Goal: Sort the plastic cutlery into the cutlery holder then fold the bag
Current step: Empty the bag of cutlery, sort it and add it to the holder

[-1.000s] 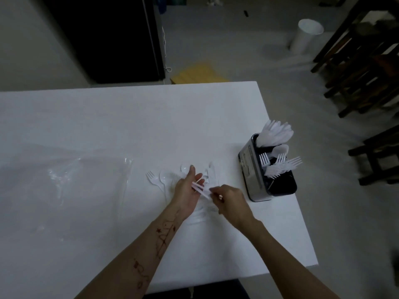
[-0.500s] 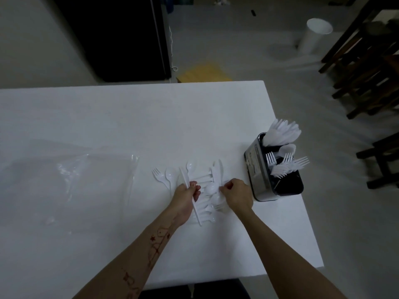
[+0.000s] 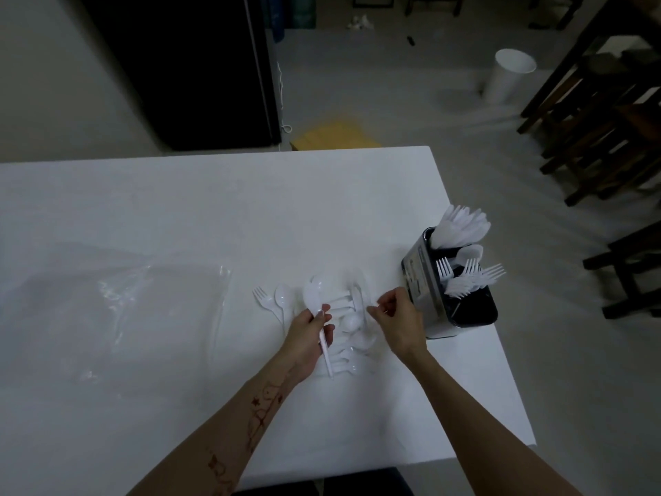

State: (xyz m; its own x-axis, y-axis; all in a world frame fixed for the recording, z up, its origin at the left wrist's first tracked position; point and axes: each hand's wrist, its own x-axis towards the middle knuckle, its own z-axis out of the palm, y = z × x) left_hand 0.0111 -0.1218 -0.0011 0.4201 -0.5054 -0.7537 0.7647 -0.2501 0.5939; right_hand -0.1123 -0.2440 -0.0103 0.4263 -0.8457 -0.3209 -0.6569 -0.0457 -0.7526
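Two hands are working over a loose pile of white plastic cutlery (image 3: pixel 348 327) lying on the white table (image 3: pixel 214 209) toward its right edge, closer to the near edge than the far one. One fork (image 3: pixel 263 298) and one spoon (image 3: pixel 283 298) are lying side by side at the left fringe of the pile; the rest is overlapping too much for me to count, though several spoon bowls and handles are showing.

The left hand (image 3: pixel 307 340) is gripping one white utensil (image 3: pixel 318 316) by its handle, thumb and fingers curled round it, the broad end pointing toward the far edge. The right hand (image 3: pixel 395 318) is hovering just beside the pile with fingers loosely curled; whether it is pinching anything I cannot tell, as that area is blurred.

One cutlery holder (image 3: pixel 447 284), dark inside with a shiny metal wall, is standing at the right edge of the table, just beside the right hand. Its far compartment is holding a bunch of pale pieces fanning outward; the next one is holding forks, at least four heads showing, and one spoon is standing between the two bunches. The nearest part is looking dark.

One clear plastic bag (image 3: pixel 118 298) is lying flat and crumpled toward the left edge, well apart from the holder.
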